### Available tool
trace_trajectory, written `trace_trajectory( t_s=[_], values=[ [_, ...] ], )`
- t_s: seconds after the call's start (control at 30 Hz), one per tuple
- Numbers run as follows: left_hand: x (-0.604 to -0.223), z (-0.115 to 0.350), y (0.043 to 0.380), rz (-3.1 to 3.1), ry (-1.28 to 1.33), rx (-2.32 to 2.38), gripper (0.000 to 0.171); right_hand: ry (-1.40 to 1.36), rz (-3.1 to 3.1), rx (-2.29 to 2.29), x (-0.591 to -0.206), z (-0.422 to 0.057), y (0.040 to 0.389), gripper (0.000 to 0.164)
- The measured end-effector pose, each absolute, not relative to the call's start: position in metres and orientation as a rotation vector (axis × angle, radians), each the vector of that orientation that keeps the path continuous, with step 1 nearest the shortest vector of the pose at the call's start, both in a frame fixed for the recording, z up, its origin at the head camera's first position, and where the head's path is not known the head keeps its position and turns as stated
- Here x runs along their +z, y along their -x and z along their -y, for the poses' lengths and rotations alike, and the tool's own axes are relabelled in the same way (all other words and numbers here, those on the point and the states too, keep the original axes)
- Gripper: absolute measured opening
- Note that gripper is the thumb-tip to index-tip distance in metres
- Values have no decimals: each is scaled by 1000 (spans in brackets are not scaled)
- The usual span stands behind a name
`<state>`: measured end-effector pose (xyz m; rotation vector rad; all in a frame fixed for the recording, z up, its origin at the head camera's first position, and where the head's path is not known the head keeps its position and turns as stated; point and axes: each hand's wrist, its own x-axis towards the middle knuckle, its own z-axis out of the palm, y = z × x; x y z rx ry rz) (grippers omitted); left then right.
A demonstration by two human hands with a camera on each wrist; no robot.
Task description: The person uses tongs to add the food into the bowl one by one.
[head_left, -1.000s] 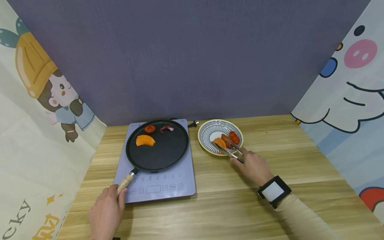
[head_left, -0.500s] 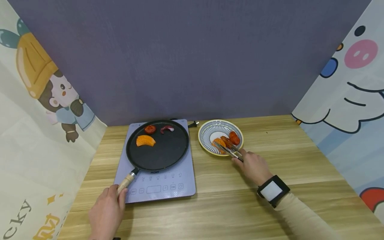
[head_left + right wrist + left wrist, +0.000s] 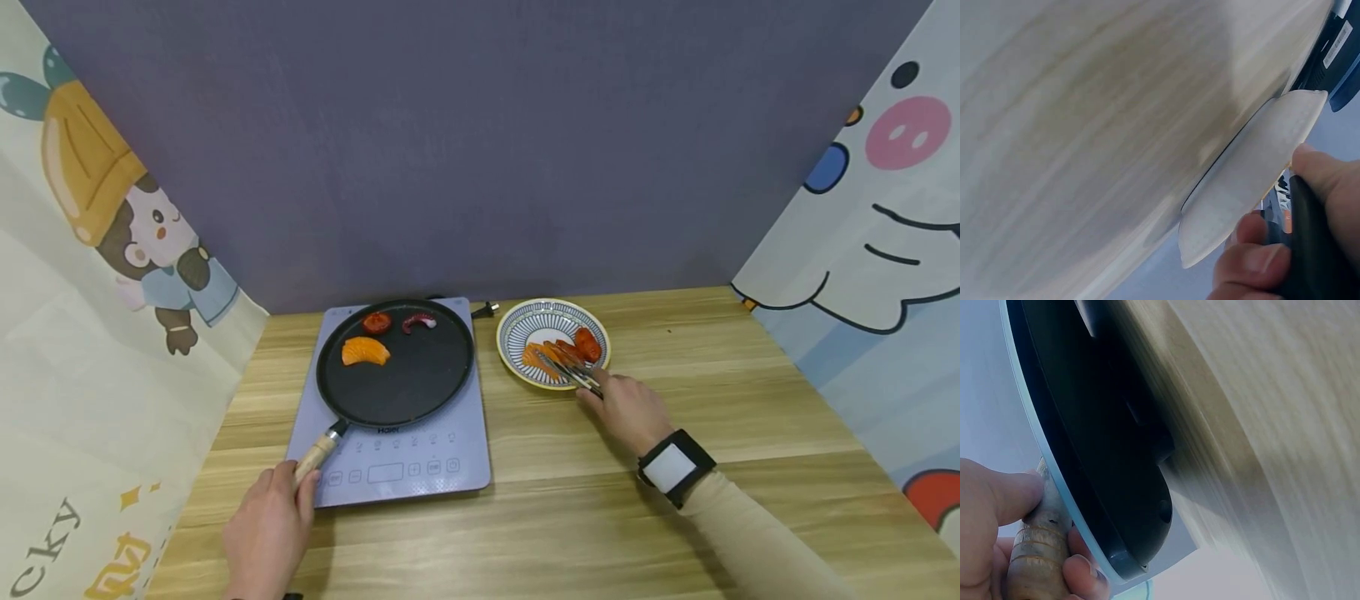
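Note:
My left hand [image 3: 266,525] grips the wooden handle [image 3: 318,454] of a flat black frying pan [image 3: 423,383]. On the pan lie an orange salmon-like slice [image 3: 365,351], a round red tomato-like piece [image 3: 377,322] and a small dark-red tentacle [image 3: 418,322]. My right hand [image 3: 633,410] holds metal tongs [image 3: 576,375] over the near side of a patterned plate [image 3: 516,321]. Their tips reach in among an orange slice [image 3: 532,358], a reddish-brown piece beside it, and a red piece [image 3: 587,344]. The tongs partly cover the food, so I cannot tell which piece they pinch.
The pan stands on a grey induction cooker [image 3: 420,475] with a touch panel at its near side. A black plug [image 3: 486,310] lies between cooker and plate. The wooden table [image 3: 570,517] ends at a purple back wall [image 3: 480,150], with printed side walls left and right.
The tongs' arms have come closer together over the plate, and the orange slice there has shifted slightly left. My left hand and the pan have stayed put.

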<state>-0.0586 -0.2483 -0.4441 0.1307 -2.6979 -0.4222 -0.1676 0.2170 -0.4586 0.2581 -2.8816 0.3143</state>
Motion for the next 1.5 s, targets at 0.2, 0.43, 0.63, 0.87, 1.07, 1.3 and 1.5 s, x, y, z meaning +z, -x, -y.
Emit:
trace_trajectory(
  t_s=[0.2, 0.43, 0.63, 0.87, 1.07, 1.3, 1.5],
  values=[
    [-445, 248, 58, 2689, -126, -426, 32, -252, 2877, 305, -459, -214, 171, 42],
    [-445, 249, 58, 2712, -135, -430, 33, -262, 2878, 305, -459, -213, 172, 41],
    [-445, 249, 58, 2721, -144, -433, 33, -258, 2891, 295, -457, -210, 173, 46],
    [-446, 250, 59, 2730, -148, -428, 33, -269, 2911, 273, -454, -209, 177, 47],
    [-445, 250, 59, 2735, -146, -427, 33, -281, 2907, 254, -454, -211, 180, 45],
    [-445, 249, 59, 2750, -154, -414, 33, -283, 2908, 248, -453, -212, 180, 46],
    [-445, 249, 59, 2745, -150, -418, 33, -275, 2926, 266, -453, -212, 181, 48]
  ],
)
